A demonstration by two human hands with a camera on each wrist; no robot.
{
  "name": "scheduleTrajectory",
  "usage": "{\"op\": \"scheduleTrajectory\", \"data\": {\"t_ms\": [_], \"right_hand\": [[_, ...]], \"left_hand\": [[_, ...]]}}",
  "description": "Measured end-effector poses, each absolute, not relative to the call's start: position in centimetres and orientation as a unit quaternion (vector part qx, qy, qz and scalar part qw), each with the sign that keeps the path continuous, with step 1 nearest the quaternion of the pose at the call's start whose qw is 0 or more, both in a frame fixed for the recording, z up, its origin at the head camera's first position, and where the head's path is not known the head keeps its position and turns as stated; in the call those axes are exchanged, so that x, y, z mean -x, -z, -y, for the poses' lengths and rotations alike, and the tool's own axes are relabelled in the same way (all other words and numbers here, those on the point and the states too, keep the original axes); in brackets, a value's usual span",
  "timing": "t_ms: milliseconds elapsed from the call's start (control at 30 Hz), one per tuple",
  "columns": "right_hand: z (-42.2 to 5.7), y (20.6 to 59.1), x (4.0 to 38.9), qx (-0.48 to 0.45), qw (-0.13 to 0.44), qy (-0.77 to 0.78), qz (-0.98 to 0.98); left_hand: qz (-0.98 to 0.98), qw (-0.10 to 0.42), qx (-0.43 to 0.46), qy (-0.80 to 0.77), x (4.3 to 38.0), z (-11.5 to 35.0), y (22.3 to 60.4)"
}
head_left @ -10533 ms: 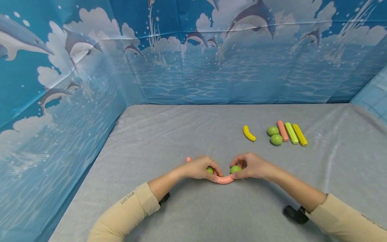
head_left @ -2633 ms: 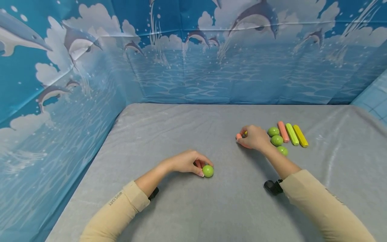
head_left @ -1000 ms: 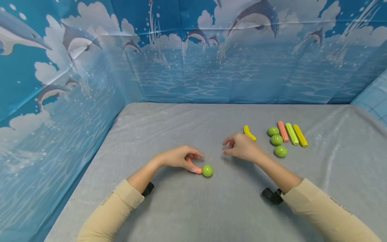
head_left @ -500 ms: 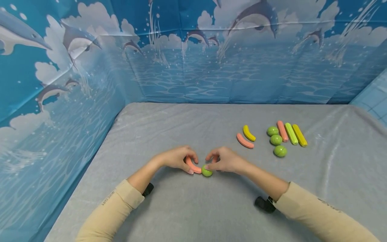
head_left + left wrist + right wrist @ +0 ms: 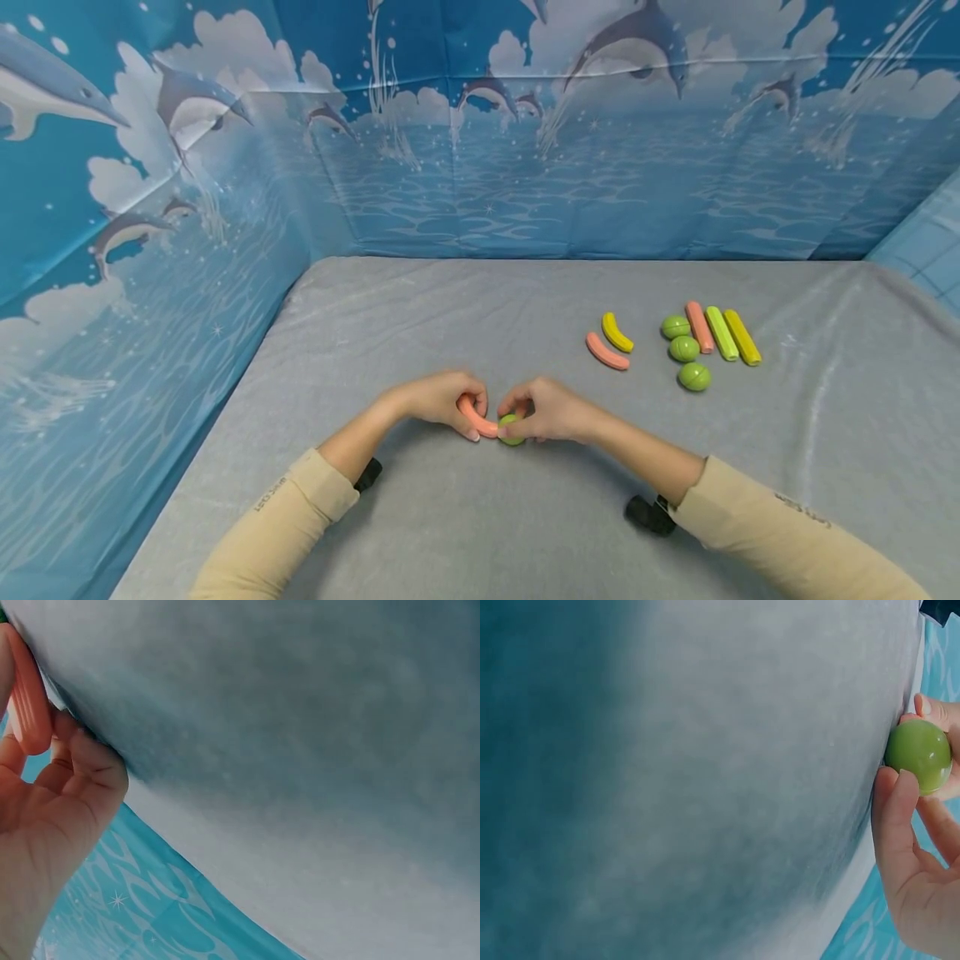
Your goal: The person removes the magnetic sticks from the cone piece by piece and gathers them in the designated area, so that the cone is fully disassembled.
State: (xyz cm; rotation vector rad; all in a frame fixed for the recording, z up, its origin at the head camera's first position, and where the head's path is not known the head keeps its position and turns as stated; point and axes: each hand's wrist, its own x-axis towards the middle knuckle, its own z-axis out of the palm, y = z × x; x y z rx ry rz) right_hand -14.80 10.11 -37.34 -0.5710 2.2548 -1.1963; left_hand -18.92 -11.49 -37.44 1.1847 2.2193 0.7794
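Observation:
A curved pink piece (image 5: 477, 419) lies with one end against a green ball (image 5: 512, 432) near the middle of the table. My left hand (image 5: 438, 400) holds the pink piece between thumb and fingers; in the left wrist view the grooved pink piece (image 5: 30, 697) shows beside the fingers. From the other side, my right hand (image 5: 553, 410) pinches the ball, its thumb across the front. The right wrist view shows the glossy green ball (image 5: 919, 755) at the fingertips, with the left hand (image 5: 941, 712) just behind it.
Beyond my right hand lie a curved yellow piece (image 5: 617, 332) and another curved pink piece (image 5: 607, 352). Farther right are several green balls (image 5: 694, 377) beside a straight pink stick (image 5: 700, 327), a light green stick (image 5: 722, 333) and a yellow stick (image 5: 742, 337).
A curved pink piece was set beside the yellow one, and a third green ball joined the right group. My right hand came back to the ball by my left hand and took hold of it.

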Motion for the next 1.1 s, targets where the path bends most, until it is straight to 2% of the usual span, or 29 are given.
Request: {"op": "scheduleTrajectory", "data": {"t_ms": [200, 433, 667, 867, 1100], "right_hand": [[-10.3, 37.4, 14.7, 0.253, 0.248, 0.435, -0.828], [-10.8, 37.3, 14.7, 0.249, 0.242, 0.444, -0.826], [-11.6, 37.0, 14.7, 0.244, 0.186, 0.475, -0.825], [-12.0, 36.3, 14.8, 0.205, 0.127, 0.540, -0.806], [-12.1, 35.6, 14.6, 0.125, 0.098, 0.613, -0.774]], "left_hand": [[-0.811, 0.262, -0.426, -0.303, 18.8, 11.5, 37.4], [-0.792, 0.278, -0.396, -0.373, 18.8, 11.5, 37.2], [-0.741, 0.293, -0.271, -0.539, 18.8, 11.4, 37.0], [-0.671, 0.250, -0.148, -0.682, 18.4, 10.0, 36.1], [-0.571, 0.184, -0.040, -0.799, 17.2, 7.8, 35.0]]}}
